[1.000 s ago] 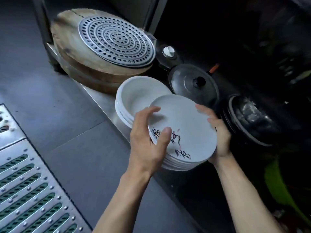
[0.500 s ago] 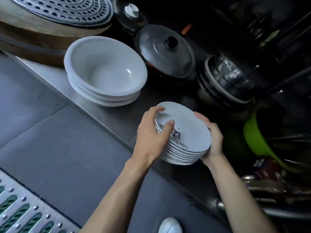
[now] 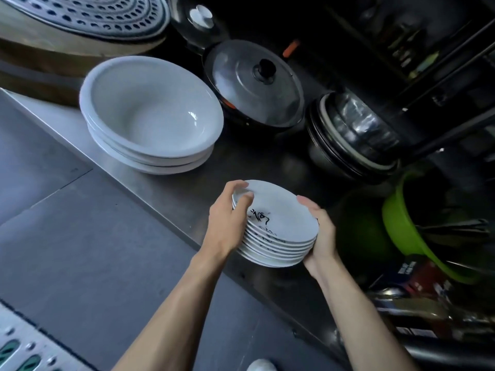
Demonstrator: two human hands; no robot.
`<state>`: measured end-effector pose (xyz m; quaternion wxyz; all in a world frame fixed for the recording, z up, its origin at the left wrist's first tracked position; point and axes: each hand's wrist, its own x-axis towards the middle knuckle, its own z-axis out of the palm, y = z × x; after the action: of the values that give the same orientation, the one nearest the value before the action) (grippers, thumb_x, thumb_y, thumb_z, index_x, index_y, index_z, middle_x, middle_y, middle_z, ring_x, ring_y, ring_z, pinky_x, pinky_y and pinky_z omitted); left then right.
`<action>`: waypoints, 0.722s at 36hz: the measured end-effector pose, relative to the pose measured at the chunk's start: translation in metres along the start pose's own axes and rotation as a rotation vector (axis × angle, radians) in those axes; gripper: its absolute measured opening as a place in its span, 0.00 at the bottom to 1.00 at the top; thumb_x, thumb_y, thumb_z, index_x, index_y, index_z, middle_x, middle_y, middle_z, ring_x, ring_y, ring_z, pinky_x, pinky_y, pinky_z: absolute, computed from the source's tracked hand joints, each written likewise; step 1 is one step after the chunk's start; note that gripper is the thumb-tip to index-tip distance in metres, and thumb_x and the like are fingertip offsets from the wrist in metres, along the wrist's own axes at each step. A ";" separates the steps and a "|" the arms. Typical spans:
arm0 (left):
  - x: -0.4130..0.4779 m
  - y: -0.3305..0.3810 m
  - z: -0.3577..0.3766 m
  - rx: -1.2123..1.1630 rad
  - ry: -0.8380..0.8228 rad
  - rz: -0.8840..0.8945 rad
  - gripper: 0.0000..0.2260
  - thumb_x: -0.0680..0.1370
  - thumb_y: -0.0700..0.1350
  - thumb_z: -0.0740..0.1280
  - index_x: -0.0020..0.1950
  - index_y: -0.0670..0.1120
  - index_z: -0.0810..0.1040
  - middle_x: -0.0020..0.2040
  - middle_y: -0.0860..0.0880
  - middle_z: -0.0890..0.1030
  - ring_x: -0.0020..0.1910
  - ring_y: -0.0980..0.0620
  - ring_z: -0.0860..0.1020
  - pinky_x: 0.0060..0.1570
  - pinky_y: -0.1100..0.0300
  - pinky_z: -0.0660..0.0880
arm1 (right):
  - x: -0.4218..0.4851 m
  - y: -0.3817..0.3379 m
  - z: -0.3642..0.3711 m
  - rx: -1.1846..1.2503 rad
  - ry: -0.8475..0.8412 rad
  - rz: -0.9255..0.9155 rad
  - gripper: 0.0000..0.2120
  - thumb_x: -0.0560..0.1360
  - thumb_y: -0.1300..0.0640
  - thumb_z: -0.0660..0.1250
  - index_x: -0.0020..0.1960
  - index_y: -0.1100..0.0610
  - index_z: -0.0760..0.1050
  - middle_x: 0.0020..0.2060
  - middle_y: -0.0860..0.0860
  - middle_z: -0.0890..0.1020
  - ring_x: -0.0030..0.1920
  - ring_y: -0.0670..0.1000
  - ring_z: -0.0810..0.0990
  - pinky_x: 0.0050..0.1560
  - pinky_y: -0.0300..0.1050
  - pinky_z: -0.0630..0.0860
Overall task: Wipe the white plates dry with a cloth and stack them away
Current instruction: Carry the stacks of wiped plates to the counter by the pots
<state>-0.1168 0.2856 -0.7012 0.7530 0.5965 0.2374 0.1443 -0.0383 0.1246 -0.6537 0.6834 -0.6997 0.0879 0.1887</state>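
A stack of several small white plates (image 3: 284,218) with black brush lettering on the top one sits low over the steel shelf (image 3: 171,194). My left hand (image 3: 230,218) grips the stack's left edge, thumb on the top rim. My right hand (image 3: 321,236) cups the right side, fingers under and around the pile. Whether the stack rests on the shelf or hangs just above it I cannot tell. No cloth is in view.
Three larger white bowls (image 3: 150,113) are stacked to the upper left. Behind stand a black pot with a glass lid (image 3: 257,81) and a dark round pot (image 3: 353,135). A green basin (image 3: 409,223) lies right. A perforated steamer tray (image 3: 88,14) sits on a wooden block.
Both hands carried the plate stack down and rightwards, away from the bowls, towards the front of the shelf. The view dropped and moved closer; the grips look the same.
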 end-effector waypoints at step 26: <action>0.084 -0.001 0.000 0.193 -0.275 0.025 0.24 0.69 0.49 0.61 0.65 0.65 0.74 0.59 0.58 0.81 0.54 0.58 0.78 0.62 0.51 0.77 | 0.043 0.026 0.013 0.063 0.176 -0.172 0.24 0.68 0.47 0.62 0.64 0.45 0.78 0.63 0.55 0.81 0.63 0.60 0.79 0.61 0.61 0.78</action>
<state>-0.0455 0.3277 -0.7174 0.7157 0.6831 0.1374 0.0470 -0.0108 0.1421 -0.6947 0.7084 -0.6967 0.0930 0.0645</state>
